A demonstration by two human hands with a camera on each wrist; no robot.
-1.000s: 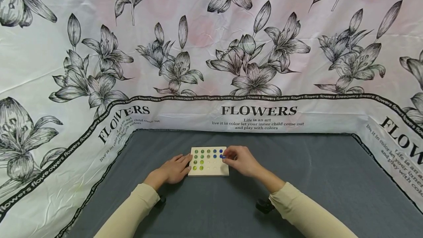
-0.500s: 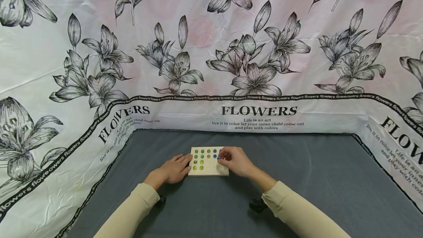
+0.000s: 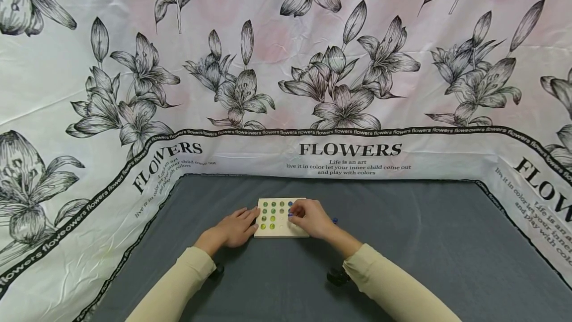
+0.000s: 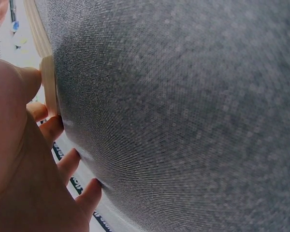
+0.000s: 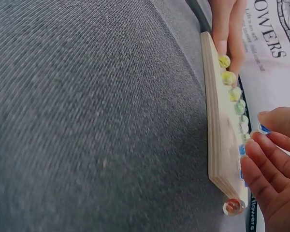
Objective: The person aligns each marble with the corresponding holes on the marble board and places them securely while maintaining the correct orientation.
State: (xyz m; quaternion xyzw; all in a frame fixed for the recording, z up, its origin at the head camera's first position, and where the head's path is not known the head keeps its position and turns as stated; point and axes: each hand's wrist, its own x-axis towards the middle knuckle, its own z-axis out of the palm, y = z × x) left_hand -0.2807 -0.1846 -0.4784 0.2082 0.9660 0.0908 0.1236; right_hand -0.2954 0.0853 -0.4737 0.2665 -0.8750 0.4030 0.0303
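Note:
A pale wooden board [image 3: 295,232] lies on the grey cloth, with rows of green, yellow-green and blue glass marbles seated in its hollows. My right hand [image 3: 311,217] is over the board's right half, pinching a blue marble [image 5: 264,129] between thumb and fingertips. Its fingers hide some of the marbles behind them in the head view. At the board's left end my left hand [image 3: 234,228] rests with fairly straight fingers, thumb against the wooden side [image 4: 48,84] and the outer fingertips on the cloth.
One loose blue marble [image 3: 335,220] sits on the cloth right of the board, beyond my right wrist. By the board's corner, a clear marble with a reddish core [image 5: 233,207] shows. A flower-printed white cloth [image 3: 250,158] borders the grey surface at the back.
My right hand has moved left across the board with the pinched blue marble. The loose blue marble on the cloth has come into view behind it. My left hand has stayed put.

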